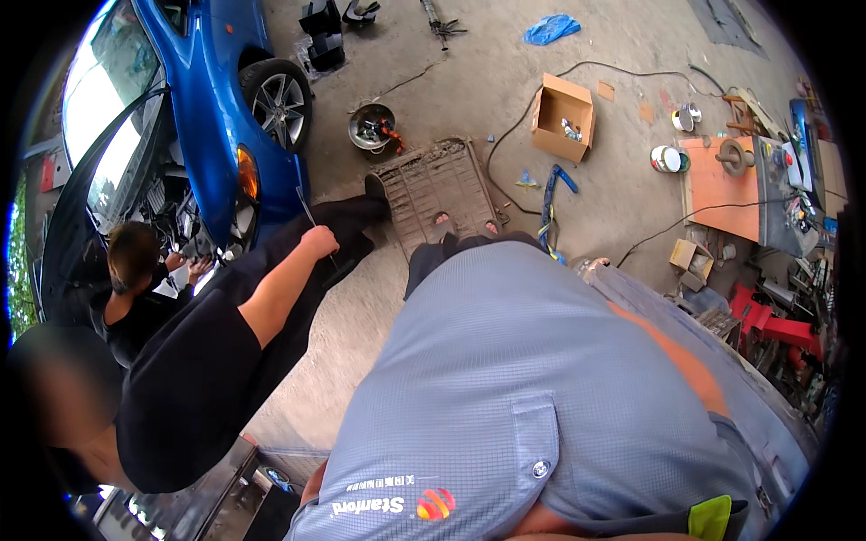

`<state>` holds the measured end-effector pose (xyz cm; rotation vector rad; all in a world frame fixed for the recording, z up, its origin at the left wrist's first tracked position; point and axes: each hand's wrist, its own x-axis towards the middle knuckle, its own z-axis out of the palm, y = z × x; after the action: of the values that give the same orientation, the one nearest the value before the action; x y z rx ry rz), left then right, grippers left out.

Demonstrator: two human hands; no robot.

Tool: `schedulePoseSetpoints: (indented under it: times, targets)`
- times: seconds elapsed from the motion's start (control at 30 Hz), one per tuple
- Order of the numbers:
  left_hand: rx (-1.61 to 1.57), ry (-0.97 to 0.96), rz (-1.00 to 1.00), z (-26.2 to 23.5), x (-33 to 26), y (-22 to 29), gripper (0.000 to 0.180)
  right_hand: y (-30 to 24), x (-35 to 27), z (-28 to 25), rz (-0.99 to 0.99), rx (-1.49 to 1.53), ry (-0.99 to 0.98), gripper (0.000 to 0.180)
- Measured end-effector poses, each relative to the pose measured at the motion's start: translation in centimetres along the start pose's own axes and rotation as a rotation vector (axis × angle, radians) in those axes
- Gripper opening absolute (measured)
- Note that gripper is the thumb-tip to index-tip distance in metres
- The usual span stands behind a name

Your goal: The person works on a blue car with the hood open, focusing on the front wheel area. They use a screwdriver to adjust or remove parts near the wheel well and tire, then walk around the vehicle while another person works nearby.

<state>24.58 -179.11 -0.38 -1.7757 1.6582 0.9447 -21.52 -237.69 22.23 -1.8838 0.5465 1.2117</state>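
Observation:
My own torso in a grey-blue work shirt (505, 379) fills the lower middle of the head view. Neither of my hands shows; my right sleeve with an orange stripe (686, 361) runs off toward the lower right. My feet (465, 221) stand at the edge of a dirty grey plastic panel (433, 185) lying on the concrete. To my left a co-worker in black holds a thin metal rod (311, 212) in a hand (318, 242) beside the front corner of a blue car (212, 108).
Another person in black (135, 270) leans into the car's open engine bay. On the floor lie an open cardboard box (562, 117), a round metal pan (372, 126), cables and a blue strap (552, 194). A cluttered workbench (722, 189) and red tools stand at the right.

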Motion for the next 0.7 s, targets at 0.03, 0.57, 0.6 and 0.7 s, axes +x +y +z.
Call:
schedulePoseSetpoints:
  times: [0.03, 0.57, 0.6, 0.7]
  targets:
    - [-0.020, -0.029, -0.016, 0.0, 0.1, 0.0, 0.012, -0.5, 0.3, -0.2, -0.009, -0.032, 0.001, 0.032]
    - [0.081, -0.043, -0.039, 6.6, 2.7, 2.4, 0.017, -28.0, 9.2, -8.5, -0.339, -1.078, -0.375, 0.020]
    - [0.077, -0.077, -0.014, 6.6, 2.4, 2.5, 0.018, -27.8, 9.2, -8.3, -0.329, -1.057, -0.354, 0.021]
    - [0.206, -0.126, 0.080, 6.6, 2.3, 3.0, 0.019, -24.4, 10.4, -7.1, -0.334, -0.916, -0.277, 0.024]
